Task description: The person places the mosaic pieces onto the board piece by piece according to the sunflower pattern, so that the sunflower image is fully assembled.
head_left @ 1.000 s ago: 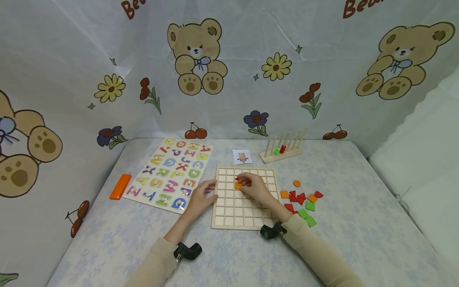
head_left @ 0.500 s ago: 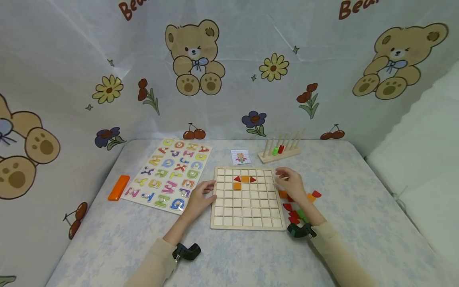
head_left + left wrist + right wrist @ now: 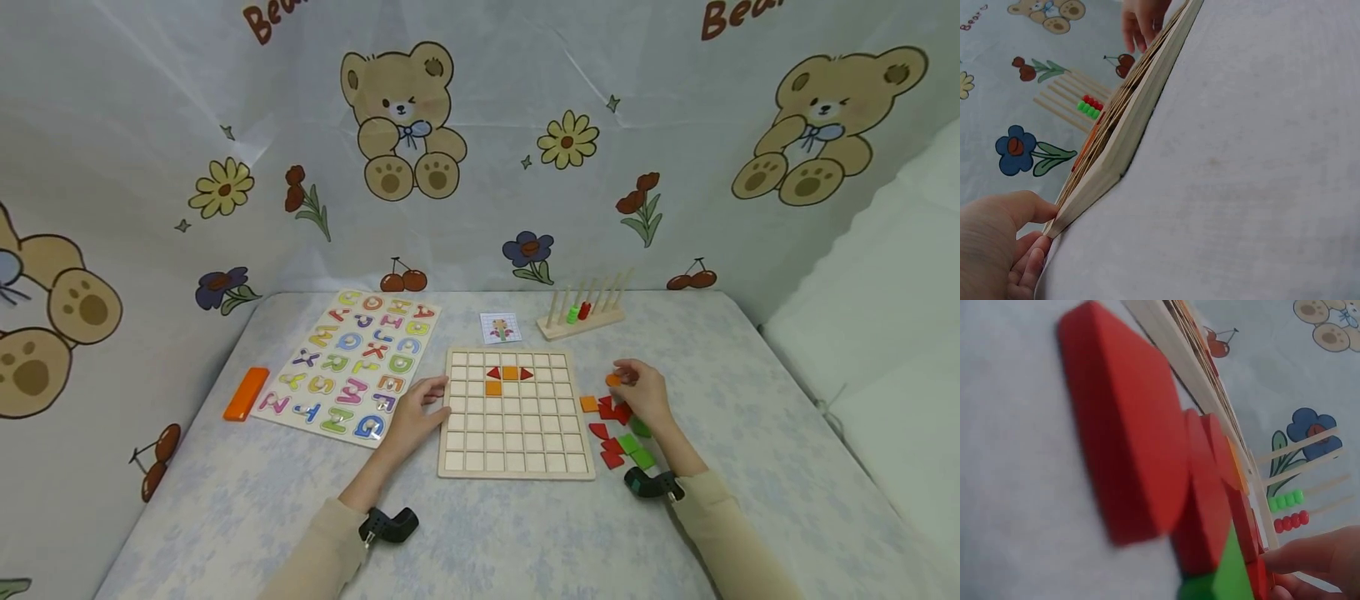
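A square wooden grid board [image 3: 517, 442] lies on the table. Two red triangles, the left one [image 3: 493, 372] and the right one [image 3: 527, 373], flank an orange square [image 3: 510, 372] in one row. Another orange square [image 3: 493, 388] sits one row nearer. My left hand [image 3: 414, 414] rests thumb and fingertips against the board's left edge, also seen at the board's side [image 3: 1091, 197] in the left wrist view. To the right of the board, my right hand [image 3: 647, 394] pinches an orange disc [image 3: 612, 380] at the fingertips. The right wrist view hides the disc.
Beside the right hand lie red pieces [image 3: 611, 460], green squares [image 3: 642, 457] and an orange square [image 3: 588, 404]. Behind the board are a pattern card [image 3: 500, 327] and a peg stand [image 3: 581, 323] with beads. A letter board [image 3: 345, 367] and an orange bar [image 3: 246, 394] lie left.
The right hand has left a red triangle on the board, moved right to the loose pieces and taken hold of the orange disc. The left hand has stayed at the board's edge.
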`<state>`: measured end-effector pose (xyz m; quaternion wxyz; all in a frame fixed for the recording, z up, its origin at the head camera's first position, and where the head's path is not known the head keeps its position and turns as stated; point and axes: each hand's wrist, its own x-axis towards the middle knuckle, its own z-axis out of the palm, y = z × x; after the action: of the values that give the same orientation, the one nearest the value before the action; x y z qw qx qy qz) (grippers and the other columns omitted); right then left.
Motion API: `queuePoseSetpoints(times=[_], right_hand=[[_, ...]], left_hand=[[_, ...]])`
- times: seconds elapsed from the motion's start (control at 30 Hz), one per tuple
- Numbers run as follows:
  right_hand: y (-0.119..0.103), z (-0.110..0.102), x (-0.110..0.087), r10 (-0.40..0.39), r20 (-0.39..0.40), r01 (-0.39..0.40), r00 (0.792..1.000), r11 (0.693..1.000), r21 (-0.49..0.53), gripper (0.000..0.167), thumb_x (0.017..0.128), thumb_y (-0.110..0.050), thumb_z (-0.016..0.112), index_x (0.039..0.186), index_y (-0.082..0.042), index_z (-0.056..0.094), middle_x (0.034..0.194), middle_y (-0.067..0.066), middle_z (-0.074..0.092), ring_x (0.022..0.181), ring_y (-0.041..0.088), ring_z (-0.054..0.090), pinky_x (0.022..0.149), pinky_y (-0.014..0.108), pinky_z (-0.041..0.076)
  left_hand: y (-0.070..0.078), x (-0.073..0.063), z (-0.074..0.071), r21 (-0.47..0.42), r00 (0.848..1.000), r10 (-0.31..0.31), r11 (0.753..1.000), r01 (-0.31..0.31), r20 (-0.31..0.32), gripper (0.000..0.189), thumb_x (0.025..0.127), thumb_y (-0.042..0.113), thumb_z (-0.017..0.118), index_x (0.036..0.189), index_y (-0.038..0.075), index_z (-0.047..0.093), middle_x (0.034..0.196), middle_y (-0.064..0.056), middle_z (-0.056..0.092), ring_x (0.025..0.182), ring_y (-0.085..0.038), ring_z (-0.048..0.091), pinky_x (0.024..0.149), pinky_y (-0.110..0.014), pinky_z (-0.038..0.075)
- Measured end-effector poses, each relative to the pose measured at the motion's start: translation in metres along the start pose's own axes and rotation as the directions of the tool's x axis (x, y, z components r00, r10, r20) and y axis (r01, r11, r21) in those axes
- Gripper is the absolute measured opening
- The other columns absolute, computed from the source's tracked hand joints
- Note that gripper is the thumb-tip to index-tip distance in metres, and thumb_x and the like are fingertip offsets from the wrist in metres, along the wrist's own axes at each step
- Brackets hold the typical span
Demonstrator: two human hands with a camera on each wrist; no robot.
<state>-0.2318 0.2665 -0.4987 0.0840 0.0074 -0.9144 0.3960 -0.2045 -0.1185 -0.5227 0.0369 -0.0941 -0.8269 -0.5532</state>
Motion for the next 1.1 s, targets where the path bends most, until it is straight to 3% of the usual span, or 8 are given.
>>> queuePoseSetpoints(times=[0.03,0.17,0.27,0.37,0.6,0.87,1.1], right_hand=[[-0.001,0.001,0.001,0.002,0.000,-0.002,1.000,1.000,0.011,0.041,0.085,0.005,0.068,0.125,0.014,0.058,0.109,0.032,0.063,0.099,0.043,0.061,0.083,0.048,0.057],[-0.013,0.008,0.004,-0.009,0.012,0.008,1.000,0.997,0.074,0.043,0.086,0.004,0.069,0.126,0.013,0.058,0.110,0.032,0.063,0.099,0.043,0.062,0.077,0.033,0.059],[-0.032,0.023,0.006,-0.042,0.044,0.036,0.998,0.991,0.129,0.043,0.085,0.004,0.071,0.126,0.010,0.059,0.110,0.030,0.064,0.099,0.040,0.062,0.072,0.020,0.053],[-0.054,0.044,0.005,-0.099,0.102,0.080,0.990,0.980,0.180,0.042,0.084,0.005,0.072,0.124,0.009,0.061,0.108,0.027,0.066,0.098,0.037,0.062,0.079,0.022,0.052],[-0.091,0.085,0.001,-0.191,0.225,0.127,0.955,0.955,0.269,0.039,0.080,0.009,0.072,0.118,0.009,0.064,0.102,0.024,0.066,0.089,0.030,0.061,0.072,0.018,0.050],[-0.098,0.102,0.002,-0.172,0.232,0.110,0.958,0.960,0.258,0.037,0.079,0.011,0.073,0.115,0.006,0.066,0.099,0.020,0.067,0.086,0.025,0.060,0.069,0.016,0.048],[-0.095,0.105,0.003,-0.222,0.213,0.162,0.952,0.950,0.266,0.033,0.081,0.008,0.073,0.113,0.008,0.066,0.097,0.022,0.067,0.085,0.027,0.062,0.068,0.018,0.050]], left_hand=[[0.000,0.000,0.000,0.001,1.000,0.000,1.000,0.000,-0.001,0.047,0.084,0.000,0.072,0.130,-0.001,0.061,0.123,-0.015,0.064,0.109,-0.028,0.061,0.100,-0.045,0.051],[0.000,0.001,0.000,0.003,1.000,0.001,1.000,-0.001,-0.006,0.048,0.083,-0.001,0.072,0.130,-0.001,0.061,0.123,-0.016,0.064,0.109,-0.028,0.062,0.100,-0.044,0.051],[-0.001,0.001,-0.001,0.013,1.000,0.004,1.000,-0.004,-0.006,0.047,0.084,-0.001,0.072,0.130,-0.001,0.061,0.123,-0.016,0.064,0.109,-0.028,0.062,0.099,-0.042,0.052],[0.000,0.002,-0.002,0.011,1.000,0.010,1.000,-0.010,-0.005,0.047,0.084,-0.001,0.071,0.130,-0.001,0.060,0.125,-0.016,0.064,0.110,-0.028,0.062,0.099,-0.043,0.052],[-0.001,0.001,0.000,-0.013,1.000,0.024,1.000,-0.024,-0.003,0.047,0.084,-0.001,0.071,0.130,-0.001,0.061,0.124,-0.016,0.064,0.110,-0.029,0.062,0.099,-0.043,0.051],[-0.003,0.001,0.002,-0.013,0.999,0.033,0.999,-0.033,-0.001,0.047,0.084,-0.001,0.071,0.130,-0.001,0.061,0.124,-0.016,0.064,0.109,-0.029,0.063,0.098,-0.041,0.052],[-0.003,0.002,0.000,-0.011,1.000,0.026,1.000,-0.026,0.000,0.048,0.084,-0.002,0.072,0.131,-0.001,0.060,0.126,-0.016,0.064,0.110,-0.029,0.063,0.099,-0.041,0.052]])
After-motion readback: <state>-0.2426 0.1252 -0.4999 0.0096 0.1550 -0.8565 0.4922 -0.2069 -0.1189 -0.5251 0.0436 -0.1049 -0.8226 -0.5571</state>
